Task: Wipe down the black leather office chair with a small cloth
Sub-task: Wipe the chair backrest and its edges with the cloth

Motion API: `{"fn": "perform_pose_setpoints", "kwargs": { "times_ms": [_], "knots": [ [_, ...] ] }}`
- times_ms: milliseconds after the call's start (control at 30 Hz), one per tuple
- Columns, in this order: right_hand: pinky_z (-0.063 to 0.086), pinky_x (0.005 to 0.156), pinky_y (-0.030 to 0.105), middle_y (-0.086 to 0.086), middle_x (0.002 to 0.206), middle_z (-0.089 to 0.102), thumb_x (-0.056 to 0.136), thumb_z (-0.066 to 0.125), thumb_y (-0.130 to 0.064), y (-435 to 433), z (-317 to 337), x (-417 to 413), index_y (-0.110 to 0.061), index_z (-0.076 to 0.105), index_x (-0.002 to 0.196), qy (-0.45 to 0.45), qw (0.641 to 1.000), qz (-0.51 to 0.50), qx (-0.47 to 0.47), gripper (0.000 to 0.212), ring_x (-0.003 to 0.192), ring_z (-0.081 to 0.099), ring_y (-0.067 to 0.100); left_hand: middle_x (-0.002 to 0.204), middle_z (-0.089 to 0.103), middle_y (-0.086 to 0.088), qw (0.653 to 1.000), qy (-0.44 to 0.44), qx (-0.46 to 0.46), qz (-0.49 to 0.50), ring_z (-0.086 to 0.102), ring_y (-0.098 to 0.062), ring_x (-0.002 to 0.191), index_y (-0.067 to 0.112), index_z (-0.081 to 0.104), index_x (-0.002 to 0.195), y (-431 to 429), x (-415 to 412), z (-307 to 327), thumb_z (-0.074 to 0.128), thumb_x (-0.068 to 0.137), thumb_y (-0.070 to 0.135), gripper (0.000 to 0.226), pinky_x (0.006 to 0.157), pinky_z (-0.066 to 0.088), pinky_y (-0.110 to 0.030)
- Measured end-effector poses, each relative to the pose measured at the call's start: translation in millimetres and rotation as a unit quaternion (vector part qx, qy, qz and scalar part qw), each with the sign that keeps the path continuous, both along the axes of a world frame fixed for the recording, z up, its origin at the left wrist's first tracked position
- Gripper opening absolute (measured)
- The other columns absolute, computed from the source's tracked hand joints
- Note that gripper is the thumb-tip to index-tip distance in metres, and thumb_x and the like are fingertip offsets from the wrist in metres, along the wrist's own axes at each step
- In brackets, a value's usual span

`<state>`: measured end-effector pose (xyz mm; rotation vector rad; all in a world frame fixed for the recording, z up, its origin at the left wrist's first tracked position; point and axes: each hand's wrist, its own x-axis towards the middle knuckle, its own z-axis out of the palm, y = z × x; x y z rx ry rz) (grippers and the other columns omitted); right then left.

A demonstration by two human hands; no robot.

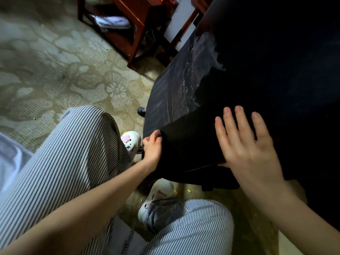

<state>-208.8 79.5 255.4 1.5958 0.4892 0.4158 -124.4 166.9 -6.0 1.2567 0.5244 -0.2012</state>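
The black leather office chair [266, 74] fills the right side, very dark, with a worn, peeling grey patch [184, 85] on its left face. My left hand [152, 147] is closed on the chair's lower left edge, pinching the black material there. My right hand [246, 144] lies flat on the smooth black surface, fingers spread, thumb at a seam line. I cannot make out a separate cloth; anything dark under the hands blends with the chair.
Floral beige carpet [64, 70] covers the floor on the left. A reddish wooden furniture frame [132, 24] stands at the top. A chair caster [141, 110] shows by the chair's edge. My striped trouser knees [73, 153] and white slippers [131, 140] sit close under the chair.
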Motion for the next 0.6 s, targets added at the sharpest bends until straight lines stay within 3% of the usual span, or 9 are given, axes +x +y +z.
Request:
{"fn": "perform_pose_setpoints", "kwargs": {
  "times_ms": [167,267,400,467,533,600],
  "knots": [
    [0.007,0.112,0.055,0.024,0.143,0.039,0.079,0.061,-0.047,-8.0,0.3,-10.3,0.0,0.038,0.14,0.01,1.0,-0.011,0.024,0.081,0.133,0.035,0.038,0.128,0.026,-0.002,0.991,-0.112,-0.032,-0.068,0.027,-0.018,0.131,0.03,0.034,0.14,-3.1,-27.5,59.5,0.041,0.098,0.02,0.044,0.109,0.012,-0.021],
    [0.002,0.113,0.055,0.026,0.146,0.033,0.081,0.058,-0.044,-15.3,0.8,-21.2,0.001,0.032,0.142,0.019,0.999,-0.039,0.024,0.081,0.136,0.026,0.038,0.132,0.022,0.002,0.971,-0.21,-0.041,-0.107,0.016,-0.01,0.135,0.037,0.026,0.14,-7.9,-46.1,97.5,0.04,0.098,0.018,0.048,0.107,0.007,-0.017],
    [-0.004,0.115,0.051,0.026,0.146,0.033,0.081,0.052,-0.022,-24.6,2.7,-36.4,0.002,0.033,0.14,0.058,0.993,-0.032,0.099,0.067,0.136,0.021,0.035,0.14,0.017,0.003,0.927,-0.331,-0.074,-0.163,0.012,-0.001,0.135,0.044,0.021,0.134,-7.8,-62.7,140.0,0.04,0.098,0.021,0.047,0.111,0.008,-0.016],
    [0.0,0.114,0.048,0.026,0.142,0.04,0.075,0.066,-0.035,-28.9,2.7,-43.0,0.005,0.042,0.134,0.082,0.983,-0.034,0.16,0.075,0.135,0.024,0.034,0.135,0.025,0.001,0.893,-0.432,-0.014,-0.126,0.023,-0.001,0.131,0.035,0.024,0.138,-8.0,-67.8,162.7,0.043,0.095,0.023,0.048,0.109,0.015,-0.012],
    [0.006,0.114,0.046,0.024,0.135,0.048,0.082,0.054,-0.046,-30.4,2.7,-50.8,0.007,0.051,0.127,0.093,0.963,-0.021,0.253,0.069,0.132,0.029,0.035,0.126,0.029,0.006,0.866,-0.497,0.053,-0.029,0.031,-0.002,0.124,0.027,0.029,0.14,-15.9,-67.8,181.4,0.045,0.092,0.021,0.051,0.108,0.021,-0.014],
    [0.009,0.113,0.045,0.022,0.133,0.051,0.089,0.038,-0.044,-28.2,4.4,-57.2,0.006,0.054,0.123,0.08,0.951,0.0,0.298,0.063,0.131,0.032,0.033,0.124,0.031,0.006,0.858,-0.501,0.1,0.053,0.035,-0.011,0.121,0.027,0.034,0.14,-27.8,-60.7,192.8,0.046,0.091,0.022,0.05,0.107,0.026,-0.02]
  ]
}}
